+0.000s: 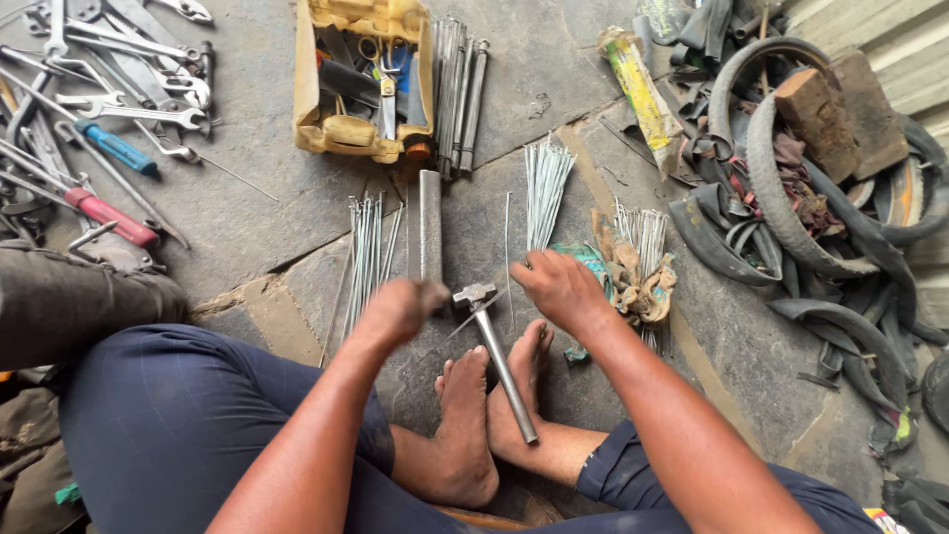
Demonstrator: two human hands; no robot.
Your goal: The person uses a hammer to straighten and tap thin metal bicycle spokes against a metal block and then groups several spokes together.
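Two hands work at the stone floor's (257,168) centre: we should keep left hand (400,309) clamped on the flat bar (430,222), right hand (559,287) pinching one spoke (508,259) beside the hammer (494,346).

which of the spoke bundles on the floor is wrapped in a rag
The bundle of spokes just beyond the right hand, on the right side, sits in a brownish rag. The other two bundles lie bare on the stone.

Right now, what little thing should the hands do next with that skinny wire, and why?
Probably lay the thin spoke flat on the upright metal bar. The left hand and right hand pinch its ends beside that bar, and the hammer lies unheld between them.
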